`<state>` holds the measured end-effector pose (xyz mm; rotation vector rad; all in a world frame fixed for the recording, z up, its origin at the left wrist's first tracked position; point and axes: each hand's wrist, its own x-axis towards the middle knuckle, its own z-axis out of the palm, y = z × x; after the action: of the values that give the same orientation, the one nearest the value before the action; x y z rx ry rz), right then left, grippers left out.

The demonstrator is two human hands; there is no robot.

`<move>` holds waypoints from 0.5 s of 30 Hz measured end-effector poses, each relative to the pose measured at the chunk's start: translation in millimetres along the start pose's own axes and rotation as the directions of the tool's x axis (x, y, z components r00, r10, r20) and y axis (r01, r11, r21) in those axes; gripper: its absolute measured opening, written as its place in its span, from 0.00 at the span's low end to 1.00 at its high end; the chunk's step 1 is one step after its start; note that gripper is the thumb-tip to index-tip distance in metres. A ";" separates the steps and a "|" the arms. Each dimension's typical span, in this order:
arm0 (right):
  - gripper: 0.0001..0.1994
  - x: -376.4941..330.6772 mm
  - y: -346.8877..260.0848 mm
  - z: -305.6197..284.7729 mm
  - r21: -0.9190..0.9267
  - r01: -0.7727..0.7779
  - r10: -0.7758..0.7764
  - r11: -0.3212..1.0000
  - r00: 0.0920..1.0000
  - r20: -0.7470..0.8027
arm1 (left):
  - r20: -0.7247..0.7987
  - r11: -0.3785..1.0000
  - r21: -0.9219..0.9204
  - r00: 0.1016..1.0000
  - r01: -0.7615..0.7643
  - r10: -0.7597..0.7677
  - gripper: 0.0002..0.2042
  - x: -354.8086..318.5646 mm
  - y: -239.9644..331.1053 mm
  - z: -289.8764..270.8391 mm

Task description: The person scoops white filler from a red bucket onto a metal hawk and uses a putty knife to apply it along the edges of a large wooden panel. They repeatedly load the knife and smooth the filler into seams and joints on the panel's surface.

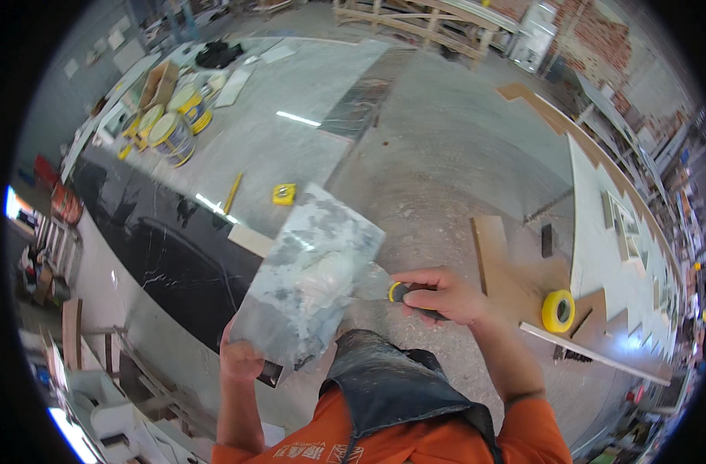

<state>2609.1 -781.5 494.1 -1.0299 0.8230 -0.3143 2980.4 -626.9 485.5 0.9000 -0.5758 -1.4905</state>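
My left hand [241, 359] grips the lower edge of a grey-and-white marbled slab [279, 267], which is held tilted in front of my dark apron. A mound of whitish paste [327, 277] is smeared across its middle. In my right hand [446, 297] is a putty knife [400, 292] with a black and yellow handle. Its blade points left and meets the right edge of the marbled slab beside the paste; the blade's tip is hard to make out.
A black veined stone panel [155, 255] lies on the left, with a yellow tape measure [284, 194], a slim yellow tool [233, 193] and several cans [172, 141] beyond. At right are brown boards [515, 278], a yellow tape roll [558, 311] and a white panel [593, 209].
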 end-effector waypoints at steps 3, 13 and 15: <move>0.22 22.0 -16.7 3.9 -0.053 -0.043 0.045 0.998 0.998 0.033 | 0.043 0.995 0.046 0.995 0.085 -0.087 0.36 16.2 10.8 -31.9; 0.18 69.5 -62.9 20.8 -0.445 0.274 -0.272 0.853 0.960 0.069 | -0.026 0.965 -0.174 0.978 0.199 -0.206 0.39 67.0 -7.2 -36.1; 0.18 78.4 -71.4 24.9 -0.651 0.417 -0.471 0.635 0.876 0.101 | -0.045 0.930 -0.313 0.975 0.192 -0.217 0.39 77.1 -15.8 -27.9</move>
<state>2689.4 -847.9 525.7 -1.9236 0.7497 -0.5069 2996.9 -695.9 441.6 0.7866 -0.1855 -1.6691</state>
